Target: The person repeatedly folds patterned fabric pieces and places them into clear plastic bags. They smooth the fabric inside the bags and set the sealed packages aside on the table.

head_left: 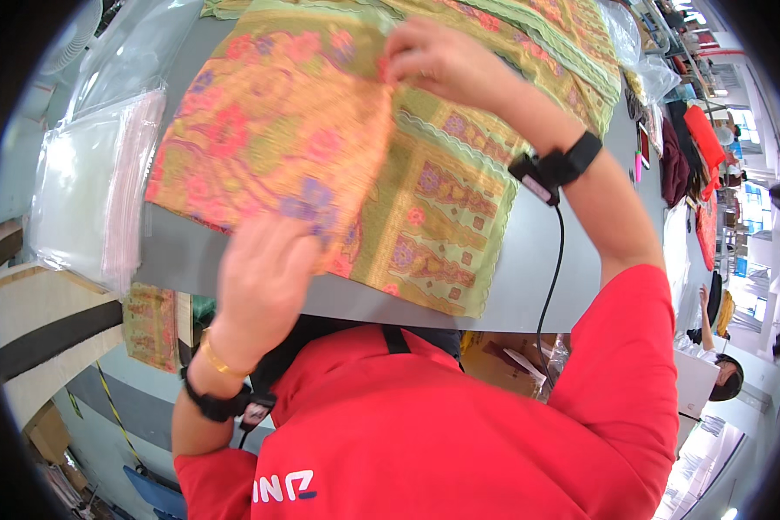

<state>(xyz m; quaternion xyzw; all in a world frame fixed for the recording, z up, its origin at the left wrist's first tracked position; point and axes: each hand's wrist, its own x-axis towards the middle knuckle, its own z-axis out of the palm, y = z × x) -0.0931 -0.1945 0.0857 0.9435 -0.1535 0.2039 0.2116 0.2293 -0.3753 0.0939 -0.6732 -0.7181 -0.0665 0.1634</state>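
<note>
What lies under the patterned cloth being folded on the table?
Under the patterned cloth a grey table shows at its edges. The right hand pinches its folded-over flap; the left hand presses it. Anything beneath the cloth's middle is covered.

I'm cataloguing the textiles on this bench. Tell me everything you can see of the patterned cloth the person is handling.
The patterned cloth looks like thin woven fabric, green-gold with pink, red and purple flowers and ornate borders. It lies spread on the grey table, its near edge close to the table's front. One part is folded over, showing a more orange face. The right hand pinches the fold's upper corner; the left hand presses flat on its lower edge. Similar cloth lies beyond it.
</note>
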